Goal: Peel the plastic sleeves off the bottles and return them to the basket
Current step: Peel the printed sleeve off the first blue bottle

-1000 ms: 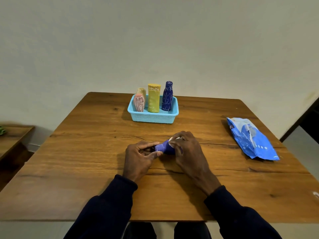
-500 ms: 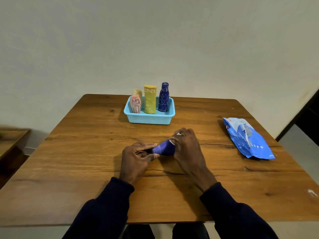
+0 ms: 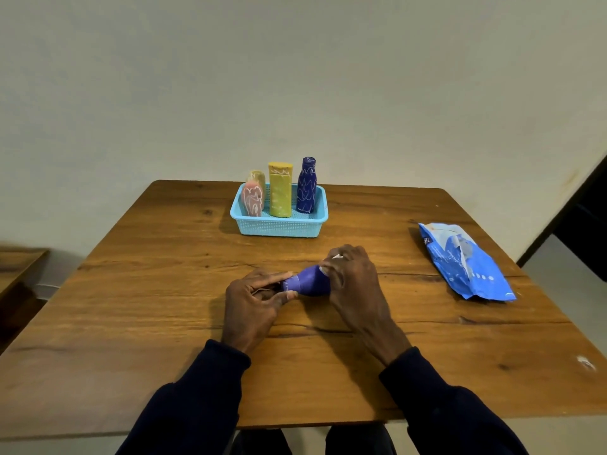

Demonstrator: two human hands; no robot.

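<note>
Ops: Hands first. Purple bottle (image 3: 308, 284) is held on its side, low over the table (image 3: 164, 307), neck toward the left hand (image 3: 253, 300), base toward the right hand (image 3: 354, 284).
QA: Grip?
Ops: Neck end is pinched between left thumb and fingers. Base is wrapped by curled right fingers. White scrap (image 3: 337, 256) is seen at the right fingertips; whether it is a lifted sleeve edge cannot be told.
QA: Progress?
Ops: Judged early. Purple covering is seen over all the visible body. Bottle is well apart from the basket (image 3: 279, 226).
QA: Risks?
Ops: Film could be torn into strips if only a small edge is pulled. Bottle could be squeezed out of the pinch, the body being round and likely slick. Cap could be loosened if the neck is twisted.
QA: Further out?
Ops: Blue pouch (image 3: 466, 261) is laid flat at right, well clear. In the basket, pink bottle (image 3: 253, 200), yellow bottle (image 3: 280, 192) and dark blue bottle (image 3: 306, 187) are stood upright, with a beige bottle (image 3: 258, 177) behind the pink. These could be toppled on return if the purple one is dropped in carelessly.
</note>
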